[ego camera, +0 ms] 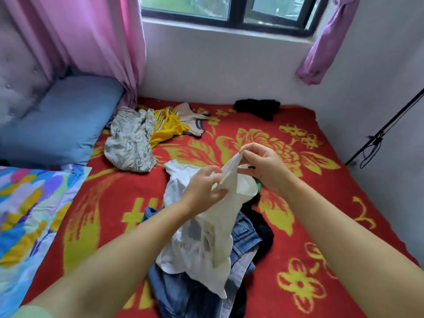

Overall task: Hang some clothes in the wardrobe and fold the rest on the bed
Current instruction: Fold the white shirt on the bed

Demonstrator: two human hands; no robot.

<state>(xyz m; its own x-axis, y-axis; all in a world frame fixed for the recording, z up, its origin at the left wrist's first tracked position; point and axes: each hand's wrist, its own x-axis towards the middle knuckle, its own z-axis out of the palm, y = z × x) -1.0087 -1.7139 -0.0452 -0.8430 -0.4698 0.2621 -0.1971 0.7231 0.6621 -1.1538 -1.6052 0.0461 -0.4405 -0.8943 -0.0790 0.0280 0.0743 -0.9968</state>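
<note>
Far left of the hands: blue pillow [57, 125], multicoloured quilt [29, 214]. Up-left of them, a patterned grey garment [128, 143] touching a yellow shirt [166, 126]. Left hand [204, 188] and right hand [261, 166] both pinch a white T-shirt [197, 239], lifted above the red floral bed [298, 226]. Under the shirt, below both hands: denim jeans [243, 232] and dark clothing heaped together. Beyond the right hand, a black garment [258, 107] by the wall.

One head-worn view — looking forward and down, close over the bed [298, 226].
</note>
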